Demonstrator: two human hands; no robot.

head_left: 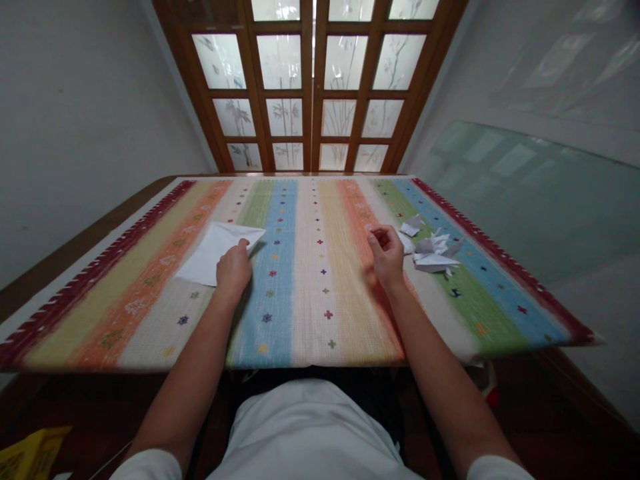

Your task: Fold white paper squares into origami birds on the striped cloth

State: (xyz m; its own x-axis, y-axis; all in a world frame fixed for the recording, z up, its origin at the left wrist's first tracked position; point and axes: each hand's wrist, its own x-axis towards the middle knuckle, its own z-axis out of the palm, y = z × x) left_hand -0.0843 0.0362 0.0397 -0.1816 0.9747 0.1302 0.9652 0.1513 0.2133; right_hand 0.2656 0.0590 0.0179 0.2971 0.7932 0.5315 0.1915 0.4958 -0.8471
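A white sheet of paper [213, 250] lies on the left part of a striped, many-coloured table cloth [310, 280]. My left hand [233, 270] rests on the sheet's near right edge with its fingers curled and pressed on the paper. My right hand [386, 253] is on the cloth to the right of centre, fingers bent in a loose fist with nothing visible in them. Just right of that hand sits a small heap of folded white paper figures [434, 253], with another folded piece [411, 227] behind it.
The cloth covers a wooden table [75, 243] whose far edge meets a wooden door with frosted glass panes [310, 87]. A large glass pane [540, 200] leans at the right. A yellow object [30, 453] lies on the floor at lower left.
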